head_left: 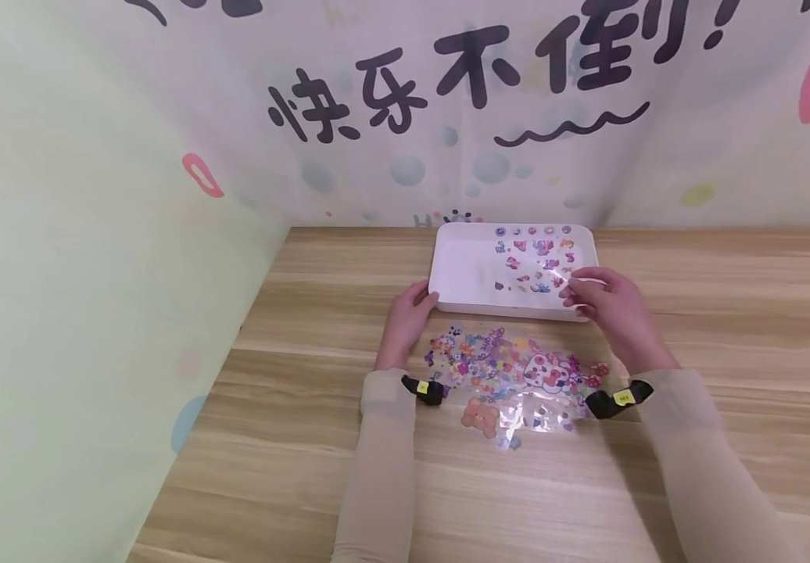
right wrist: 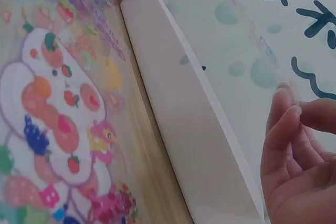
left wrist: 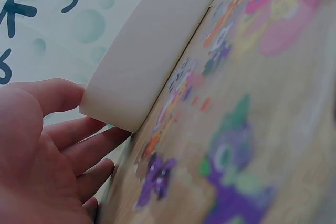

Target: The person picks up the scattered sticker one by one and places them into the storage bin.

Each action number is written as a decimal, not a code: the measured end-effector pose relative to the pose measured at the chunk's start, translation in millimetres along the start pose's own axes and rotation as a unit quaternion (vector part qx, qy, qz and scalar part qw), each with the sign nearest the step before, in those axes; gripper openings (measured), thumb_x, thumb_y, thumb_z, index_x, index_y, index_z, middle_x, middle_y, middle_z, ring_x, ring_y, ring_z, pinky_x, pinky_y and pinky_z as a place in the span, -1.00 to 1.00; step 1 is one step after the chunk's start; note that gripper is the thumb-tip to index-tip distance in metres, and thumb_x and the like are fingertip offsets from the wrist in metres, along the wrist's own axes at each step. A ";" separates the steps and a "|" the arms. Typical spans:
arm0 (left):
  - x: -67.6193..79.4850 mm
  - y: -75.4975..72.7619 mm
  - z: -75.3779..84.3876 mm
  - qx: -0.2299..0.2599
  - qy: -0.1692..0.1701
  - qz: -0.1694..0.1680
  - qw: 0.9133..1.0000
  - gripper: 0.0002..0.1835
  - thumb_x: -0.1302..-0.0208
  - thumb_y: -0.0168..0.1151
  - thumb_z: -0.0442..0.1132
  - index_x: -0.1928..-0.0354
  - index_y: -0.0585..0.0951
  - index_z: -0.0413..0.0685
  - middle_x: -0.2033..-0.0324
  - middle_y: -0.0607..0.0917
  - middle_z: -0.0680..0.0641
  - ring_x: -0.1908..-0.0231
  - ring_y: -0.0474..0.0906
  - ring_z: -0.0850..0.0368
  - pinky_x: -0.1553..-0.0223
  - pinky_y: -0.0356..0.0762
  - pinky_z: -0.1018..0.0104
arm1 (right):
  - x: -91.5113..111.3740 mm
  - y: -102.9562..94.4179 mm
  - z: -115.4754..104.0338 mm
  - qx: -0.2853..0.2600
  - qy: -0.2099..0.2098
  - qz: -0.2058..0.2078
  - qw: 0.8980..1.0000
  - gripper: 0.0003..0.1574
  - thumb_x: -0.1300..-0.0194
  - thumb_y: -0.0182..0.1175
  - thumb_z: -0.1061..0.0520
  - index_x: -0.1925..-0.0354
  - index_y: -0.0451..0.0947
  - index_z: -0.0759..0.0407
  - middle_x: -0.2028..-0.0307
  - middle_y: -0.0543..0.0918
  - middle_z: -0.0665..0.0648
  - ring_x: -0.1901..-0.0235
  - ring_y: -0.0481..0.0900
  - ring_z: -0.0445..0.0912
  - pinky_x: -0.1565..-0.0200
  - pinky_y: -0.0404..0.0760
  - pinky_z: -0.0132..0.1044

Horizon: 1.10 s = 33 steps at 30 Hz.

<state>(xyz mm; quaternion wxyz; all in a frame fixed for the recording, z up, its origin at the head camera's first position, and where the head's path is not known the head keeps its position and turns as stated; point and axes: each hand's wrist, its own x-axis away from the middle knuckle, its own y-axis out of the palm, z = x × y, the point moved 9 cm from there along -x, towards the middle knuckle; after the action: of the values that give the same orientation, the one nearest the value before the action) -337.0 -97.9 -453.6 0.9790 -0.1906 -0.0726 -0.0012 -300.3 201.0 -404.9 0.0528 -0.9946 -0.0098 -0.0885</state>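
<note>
White tray (head_left: 460,270) lies crosswise, long axis running left to right.

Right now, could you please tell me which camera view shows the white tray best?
The head view: it shows the white tray from above, rim and inside included. The left wrist view shows only outer wall and the corner the left hand grips; the right wrist view, mainly outer wall.

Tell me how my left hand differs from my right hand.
Your left hand grips the near-left corner of the white tray; your right hand pinches a clear sticker sheet. The left hand is at the tray's left end, the right hand at its right. Both are bare.
</note>
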 end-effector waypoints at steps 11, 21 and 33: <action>1.0 -0.3 0.6 0.000 0.003 -0.001 1.000 -0.52 -0.24 0.02 0.04 -0.21 0.35 0.21 -0.16 0.40 0.11 -0.19 0.24 0.16 -0.19 0.16 0.16 | -25.4 28.1 -5.5 0.009 -0.013 -0.008 1.000 -0.44 -0.25 0.05 -0.08 -0.09 0.30 0.21 0.15 0.57 0.16 0.21 0.56 -0.11 0.16 0.54 -0.36; 0.2 0.0 4.3 0.001 0.036 0.003 0.999 -0.52 -0.23 0.05 0.01 -0.19 0.38 0.13 -0.14 0.43 0.06 -0.14 0.31 0.16 -0.16 0.23 0.21 | -43.7 47.9 -6.5 0.029 -0.022 -0.009 0.999 -0.50 -0.27 0.05 0.00 -0.08 0.31 0.25 0.23 0.63 0.14 0.27 0.58 -0.11 0.21 0.56 -0.33; 1.3 -1.3 5.8 -0.011 0.033 0.010 0.999 -0.53 -0.23 0.05 -0.02 -0.19 0.39 0.13 -0.13 0.45 0.07 -0.12 0.33 0.22 -0.12 0.26 0.32 | -55.5 67.5 -4.0 0.085 -0.014 -0.023 0.996 -0.53 -0.28 0.03 -0.01 -0.10 0.33 0.15 0.18 0.63 0.14 0.24 0.57 -0.07 0.21 0.53 -0.23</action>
<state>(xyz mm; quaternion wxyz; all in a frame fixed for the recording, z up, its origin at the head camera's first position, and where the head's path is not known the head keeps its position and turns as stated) -336.6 -96.9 -447.7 0.9787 -0.2017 -0.0380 0.0019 -353.6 132.9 -417.8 0.1351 -0.9872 -0.0405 -0.0750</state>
